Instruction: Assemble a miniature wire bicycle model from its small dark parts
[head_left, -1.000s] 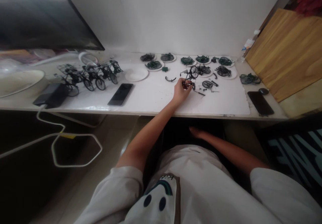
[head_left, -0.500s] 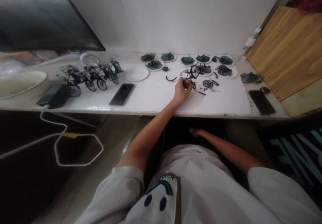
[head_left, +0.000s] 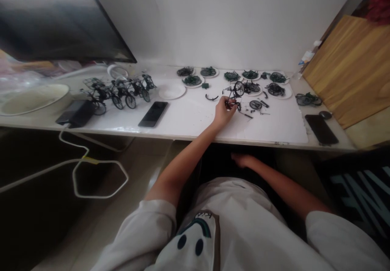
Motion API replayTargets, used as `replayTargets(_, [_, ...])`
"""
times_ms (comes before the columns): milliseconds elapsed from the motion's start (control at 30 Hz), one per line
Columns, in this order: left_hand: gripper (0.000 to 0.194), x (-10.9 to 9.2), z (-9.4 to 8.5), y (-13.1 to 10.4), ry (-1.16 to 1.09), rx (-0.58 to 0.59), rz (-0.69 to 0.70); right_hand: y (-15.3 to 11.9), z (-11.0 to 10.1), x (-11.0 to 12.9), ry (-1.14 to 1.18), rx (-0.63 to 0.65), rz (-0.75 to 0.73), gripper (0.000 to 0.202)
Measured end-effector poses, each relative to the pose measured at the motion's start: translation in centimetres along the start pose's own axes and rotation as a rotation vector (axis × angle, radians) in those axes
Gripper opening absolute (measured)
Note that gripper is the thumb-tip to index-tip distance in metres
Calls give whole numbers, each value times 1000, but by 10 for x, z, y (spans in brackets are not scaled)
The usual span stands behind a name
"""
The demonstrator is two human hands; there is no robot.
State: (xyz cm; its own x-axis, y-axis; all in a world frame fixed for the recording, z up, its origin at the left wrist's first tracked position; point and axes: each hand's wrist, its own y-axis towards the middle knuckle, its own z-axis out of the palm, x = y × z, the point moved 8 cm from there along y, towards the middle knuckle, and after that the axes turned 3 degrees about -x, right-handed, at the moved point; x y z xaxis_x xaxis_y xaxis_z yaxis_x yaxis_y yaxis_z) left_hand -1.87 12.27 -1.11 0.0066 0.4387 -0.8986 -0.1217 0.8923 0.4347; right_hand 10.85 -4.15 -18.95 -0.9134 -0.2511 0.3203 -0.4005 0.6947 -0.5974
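Note:
My left hand (head_left: 224, 109) is closed on a small black model bicycle frame (head_left: 230, 94) over the white sheet (head_left: 189, 118), with a spoked wheel at its upper right. My right hand (head_left: 240, 159) hangs below the table edge, near my lap; its fingers are dark and unclear. Just right of the held model lie a loose wheel (head_left: 255, 105), a thin rod (head_left: 248, 115) and several tiny parts. A curved black piece (head_left: 211, 97) rests to its left. Several small plates of dark green parts, one of them a plate (head_left: 192, 80), stand behind.
Several assembled model bicycles (head_left: 122, 94) stand at the left, by a black adapter (head_left: 76, 112) and a basin (head_left: 33, 99). A phone (head_left: 153, 114) and an unfilled plate (head_left: 172, 90) are nearer the middle. Another phone (head_left: 321, 128) and a bottle (head_left: 307, 57) are at the right.
The whole view has shifted, so the table's contents appear slightly further right. My left hand keeps its hold on the model. My right hand stays below the table edge, its fingers slightly lower.

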Motion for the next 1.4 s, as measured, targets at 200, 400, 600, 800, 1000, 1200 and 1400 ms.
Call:
replayTargets(200, [41, -8, -2, 2, -123, -24, -79, -65, -39, 73, -19, 32, -361, 33])
replayTargets(400, [52, -28, -3, 2, -376, -25, -228, -131, -154, 100, 580, -38, -617, 6])
replayTargets(600, [54, -27, 0, 1, -544, 17, -377, -103, -245, 21, 950, -512, -634, 40])
replayTargets(800, [52, -19, 4, 2, -629, 60, -435, -51, -255, -32, 1021, -630, -509, 43])
replayTargets(1000, [47, -14, 5, -3, -652, 131, -511, -45, -257, -50, 943, -840, -488, 62])
replayTargets(1200, [50, -14, 9, -5, -580, 163, -502, -69, -269, -47, 903, -1086, -508, 67])
replayTargets(1400, [55, -20, 16, -10, -605, 185, -447, -67, -259, -24, 796, -1065, -524, 63])
